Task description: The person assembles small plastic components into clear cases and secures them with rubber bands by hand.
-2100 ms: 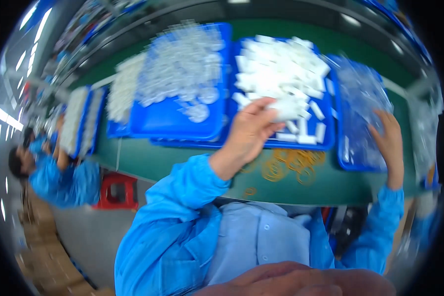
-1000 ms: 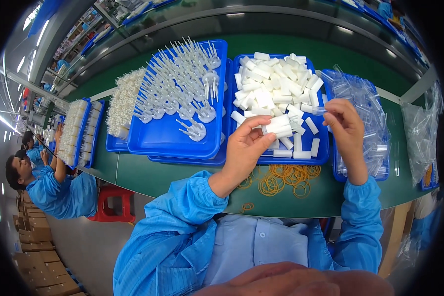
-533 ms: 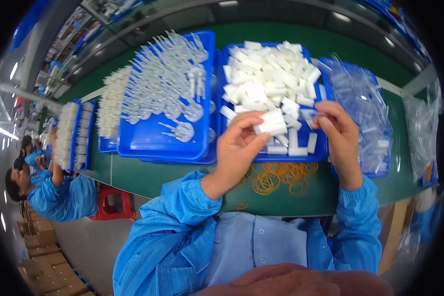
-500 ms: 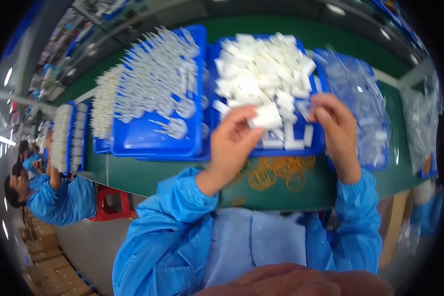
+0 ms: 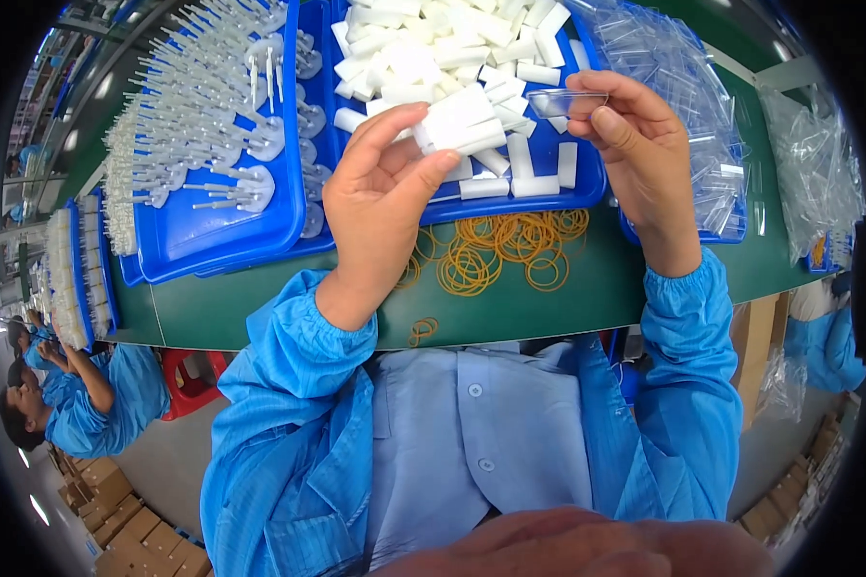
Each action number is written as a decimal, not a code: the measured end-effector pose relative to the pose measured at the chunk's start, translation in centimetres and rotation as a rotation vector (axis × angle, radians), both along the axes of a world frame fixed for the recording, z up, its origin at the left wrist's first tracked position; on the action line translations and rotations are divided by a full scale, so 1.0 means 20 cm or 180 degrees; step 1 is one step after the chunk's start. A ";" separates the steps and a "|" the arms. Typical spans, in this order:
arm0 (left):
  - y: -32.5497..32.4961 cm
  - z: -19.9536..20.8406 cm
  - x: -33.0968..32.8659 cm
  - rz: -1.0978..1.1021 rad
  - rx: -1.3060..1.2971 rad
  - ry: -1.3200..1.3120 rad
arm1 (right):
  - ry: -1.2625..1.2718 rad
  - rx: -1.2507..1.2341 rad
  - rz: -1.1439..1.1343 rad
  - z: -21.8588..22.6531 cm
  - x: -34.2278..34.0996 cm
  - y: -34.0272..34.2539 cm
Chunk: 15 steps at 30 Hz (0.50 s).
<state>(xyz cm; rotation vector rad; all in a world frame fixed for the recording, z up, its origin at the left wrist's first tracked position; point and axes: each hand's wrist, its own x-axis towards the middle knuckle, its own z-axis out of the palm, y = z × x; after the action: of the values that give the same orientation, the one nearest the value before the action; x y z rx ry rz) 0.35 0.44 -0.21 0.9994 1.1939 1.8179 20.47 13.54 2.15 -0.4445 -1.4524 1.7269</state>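
Observation:
My left hand [image 5: 370, 197] pinches a small bundle of white cylinders [image 5: 457, 120] between thumb and fingers, over the front of a blue tray [image 5: 582, 197]. That tray is heaped with loose white cylinders [image 5: 433, 38] of the same look. Between the thumb and fingertips of my right hand [image 5: 649, 144] is a short clear plastic tube [image 5: 560, 102], lying nearly level. Its left end points toward the bundle, with a gap between them. Orange rubber bands [image 5: 491, 252] lie on the green table [image 5: 539, 308] in front of the tray.
On the left, a blue tray [image 5: 202, 236] carries rows of whitish pronged parts [image 5: 212, 87]. Clear plastic tubes [image 5: 664, 96] fill a tray at the right. A clear bag [image 5: 808, 163] hangs further right. Co-workers in blue [image 5: 115, 404] sit at the far left near a red stool [image 5: 183, 380].
The view has tipped lower, so trays and table appear higher. My left hand still grips the white bundle. The clear tube in my right hand shows plainly now, where it was blurred before.

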 end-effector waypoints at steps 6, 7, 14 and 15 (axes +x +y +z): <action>-0.01 0.02 0.01 -0.0039 0.0162 0.0009 | 0.0211 -0.0140 0.0274 -0.01 0.03 0.03; -0.01 0.01 0.00 -0.0052 0.0208 0.0015 | 0.0256 -0.0201 0.0341 -0.02 0.03 0.03; -0.02 0.01 0.01 -0.0095 0.0133 -0.0072 | 0.0277 -0.0065 0.0332 -0.02 0.02 0.01; -0.02 0.01 0.01 -0.0074 0.0142 -0.0082 | 0.0236 -0.0188 0.0318 -0.01 0.02 0.01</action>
<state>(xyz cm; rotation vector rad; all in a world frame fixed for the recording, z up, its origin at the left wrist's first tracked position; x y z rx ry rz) 0.54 -0.05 0.02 1.0079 1.1263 1.8409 20.93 13.65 2.04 -0.3402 -1.3942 1.8500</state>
